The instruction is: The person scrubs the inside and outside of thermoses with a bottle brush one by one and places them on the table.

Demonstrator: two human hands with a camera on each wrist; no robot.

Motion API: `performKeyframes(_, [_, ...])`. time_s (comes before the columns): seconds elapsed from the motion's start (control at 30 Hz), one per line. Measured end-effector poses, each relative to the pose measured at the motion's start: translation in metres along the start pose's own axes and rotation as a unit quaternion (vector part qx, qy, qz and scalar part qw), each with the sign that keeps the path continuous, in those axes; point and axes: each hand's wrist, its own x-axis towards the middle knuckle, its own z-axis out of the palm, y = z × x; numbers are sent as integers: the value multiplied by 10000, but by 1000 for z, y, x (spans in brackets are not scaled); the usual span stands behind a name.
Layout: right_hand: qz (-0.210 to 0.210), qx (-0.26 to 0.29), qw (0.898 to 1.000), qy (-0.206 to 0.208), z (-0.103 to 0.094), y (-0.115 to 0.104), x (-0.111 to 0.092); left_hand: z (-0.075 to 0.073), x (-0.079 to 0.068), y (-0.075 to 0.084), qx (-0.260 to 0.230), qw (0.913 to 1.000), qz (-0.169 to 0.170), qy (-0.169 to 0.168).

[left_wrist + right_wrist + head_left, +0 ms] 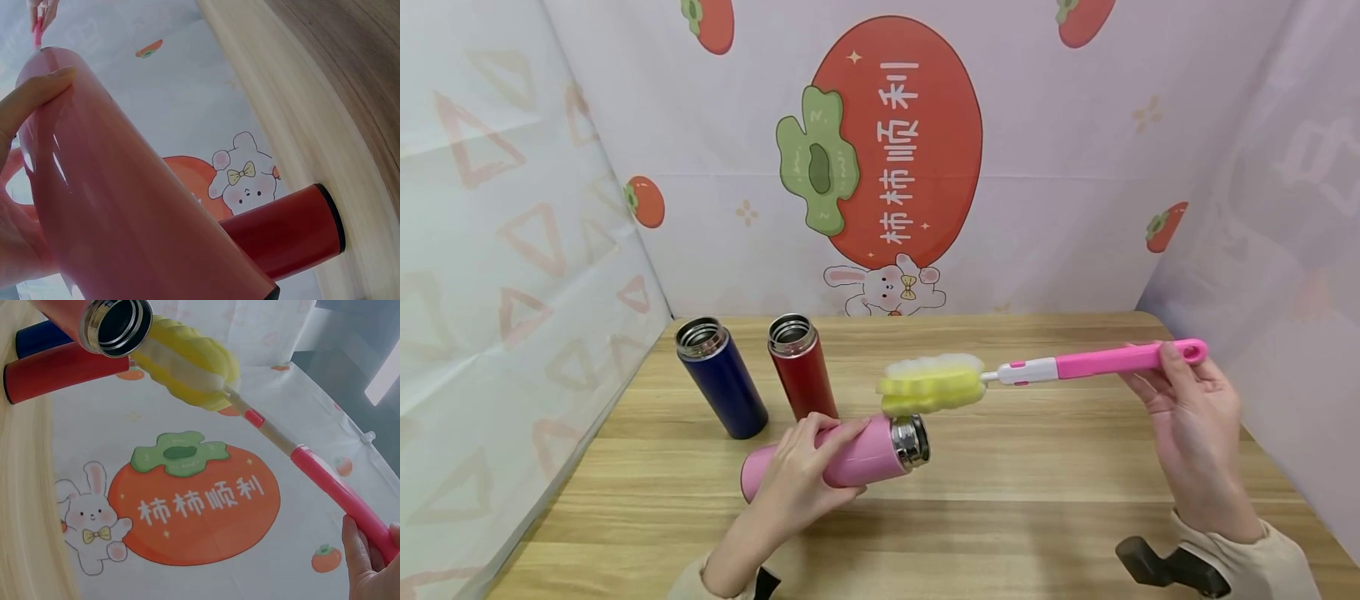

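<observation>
My left hand (808,467) grips a pink thermos bottle (868,454), tilted nearly onto its side, its steel mouth to the right. In the left wrist view the thumb lies along the pink bottle (125,175). My right hand (1198,417) holds a bottle brush by the end of its pink handle (1108,360), between thumb and fingers. The yellow and white sponge head (932,383) points left, just above the bottle's mouth. In the right wrist view the sponge head (187,365) is beside the bottle's open rim (119,328), outside it.
A blue bottle (722,379) and a red bottle (805,371) stand uncapped on the wooden table (1000,533), left and behind the pink one. Printed cloth (1045,233) hangs at the back and both sides. A black strap device (1172,567) sits on the right wrist.
</observation>
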Motion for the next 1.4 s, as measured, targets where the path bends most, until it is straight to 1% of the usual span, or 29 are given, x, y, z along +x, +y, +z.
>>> performKeyframes(0.07, [33, 19, 10000, -10, 0, 0, 0, 0, 0, -1, -9, 10000, 13, 7])
performKeyframes(0.3, [363, 17, 9993, -130, -1, -1, -1, 1, 0, -4, -23, 10000, -41, 62])
performKeyframes(0.53, [527, -306, 9979, -202, -1, -5, -2, 0, 0, -5, 17, 9998, -139, 163])
performKeyframes(0.83, [379, -831, 9946, -488, -1, -6, -2, -3, -1, -5, 67, 9994, -197, 266])
performKeyframes(1.0, [305, -1092, 9920, -559, 0, -7, -1, -4, -2, -6, 68, 9991, -208, 372])
performKeyframes(1.23, [197, -1479, 9874, -533, 1, -8, 0, -5, -4, -5, 6, 9990, -221, 386])
performKeyframes(1.4, [175, -1571, 9866, -405, 2, -8, 1, -7, -5, -4, -63, 9989, -286, 358])
